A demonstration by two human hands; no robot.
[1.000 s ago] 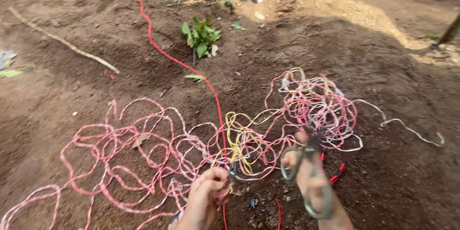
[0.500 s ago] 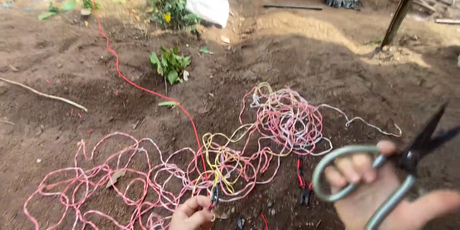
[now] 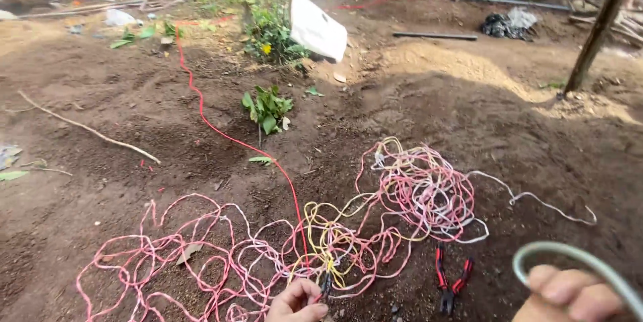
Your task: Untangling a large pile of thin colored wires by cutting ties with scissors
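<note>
Wire tangle [image 3: 321, 241] on soil; pliers [image 3: 450, 285] right of it; plant [image 3: 266, 107] behind.

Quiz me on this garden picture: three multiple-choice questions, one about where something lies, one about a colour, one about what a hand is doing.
1. Where do the pliers lie?
A. on the soil below the tangled string
B. on the red chair
C. in the small plant

2. What colour are the plier handles?
A. blue
B. red
C. green

3. What is the right hand doing?
A. resting flat on soil
B. hanging empty
C. gripping a grey metal loop handle

Answers: 1 A, they lie on bare soil beneath the tangled string. 2 B, both handles are red. 3 C, fingers curl round the loop.
</note>
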